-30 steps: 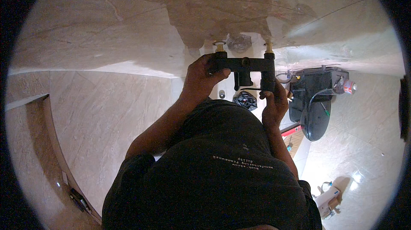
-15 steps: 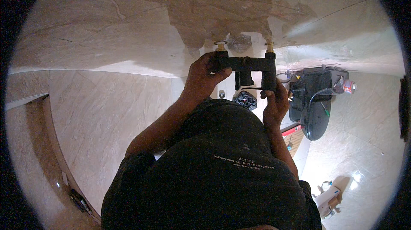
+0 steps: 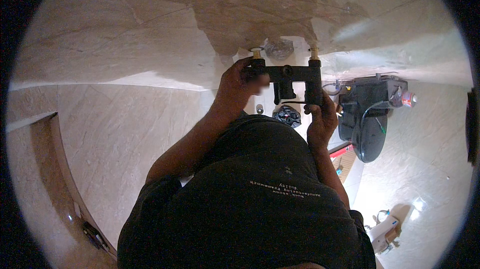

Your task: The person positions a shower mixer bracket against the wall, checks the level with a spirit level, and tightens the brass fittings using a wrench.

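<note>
At the brass wall fittings [image 3: 314,54], both hands [image 3: 234,86] [image 3: 322,121] grip a black mixer tap [image 3: 300,74], the left thumb [image 3: 260,84] blurred

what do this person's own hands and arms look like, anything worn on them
The left hand and right hand are bare, with no gloves or wristbands visible. The forearms are uncovered below short, dark sleeves, which belong to a dark T-shirt with small, pale lettering. It is too dim to tell about rings.
</note>
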Available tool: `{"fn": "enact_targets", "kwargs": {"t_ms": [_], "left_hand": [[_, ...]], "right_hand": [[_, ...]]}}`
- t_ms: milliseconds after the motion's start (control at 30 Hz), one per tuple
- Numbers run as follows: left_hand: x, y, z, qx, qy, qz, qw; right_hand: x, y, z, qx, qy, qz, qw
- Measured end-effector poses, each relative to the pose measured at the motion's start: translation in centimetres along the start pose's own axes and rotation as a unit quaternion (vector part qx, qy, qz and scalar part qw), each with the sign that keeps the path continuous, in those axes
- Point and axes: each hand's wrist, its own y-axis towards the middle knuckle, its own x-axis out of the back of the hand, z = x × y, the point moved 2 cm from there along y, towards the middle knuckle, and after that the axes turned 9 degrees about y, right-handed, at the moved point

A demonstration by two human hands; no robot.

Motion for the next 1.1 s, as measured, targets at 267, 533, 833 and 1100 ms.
{"fn": "enact_targets", "kwargs": {"t_ms": [267,533,833,1100], "left_hand": [[0.1,2.2,1.2,0.156,-0.248,0.093,0.952],[0.6,2.3,-0.4,0.127,-0.038,0.013,0.991],[-0.2,2.1,0.2,0.144,-0.164,0.040,0.975],[0.1,2.4,1.1,0.140,-0.240,0.056,0.959]], "right_hand": [[0.5,0.1,-0.9,0.005,-0.014,0.007,1.000],[-0.3,0.1,0.2,-0.015,0.017,-0.013,1.000],[-0.3,-0.1,0.4,-0.052,0.030,-0.021,0.998],[-0.5,0.0,0.5,-0.076,0.050,-0.025,0.995]]}}
